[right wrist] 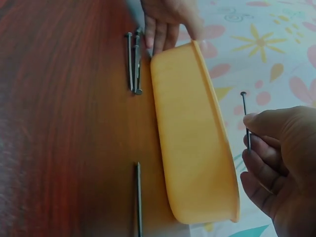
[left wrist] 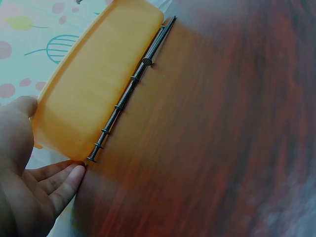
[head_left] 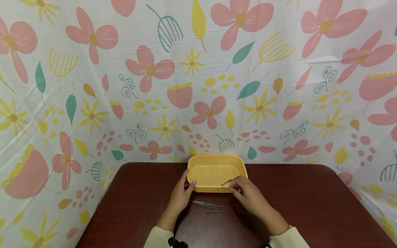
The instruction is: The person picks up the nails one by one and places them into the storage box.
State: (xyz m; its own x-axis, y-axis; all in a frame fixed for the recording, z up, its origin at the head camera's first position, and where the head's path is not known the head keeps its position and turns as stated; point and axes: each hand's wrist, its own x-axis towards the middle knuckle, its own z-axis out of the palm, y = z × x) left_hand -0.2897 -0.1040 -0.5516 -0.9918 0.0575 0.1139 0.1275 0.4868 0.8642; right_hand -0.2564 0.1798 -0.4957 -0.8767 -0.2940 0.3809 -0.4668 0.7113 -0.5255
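Observation:
A yellow plastic tray (head_left: 204,189) stands at the table's back edge. My left hand (head_left: 180,196) grips its left end, thumb at the rim and fingers low against the side. Between thumb and fingers my right hand (head_left: 252,198) pinches a nail (right wrist: 245,108), held over the tray's front right rim. A few nails (head_left: 229,181) lie inside the tray at its right end. Several dark metal nails (head_left: 204,204) lie in a loose bunch on the table in front of the tray. Another nail (head_left: 244,213) lies apart, below my right hand.
The dark reddish-brown table (head_left: 310,199) spreads to both sides of the tray. Behind it hangs a white cloth (head_left: 198,137) printed with flowers and leaves, close against the table's back edge.

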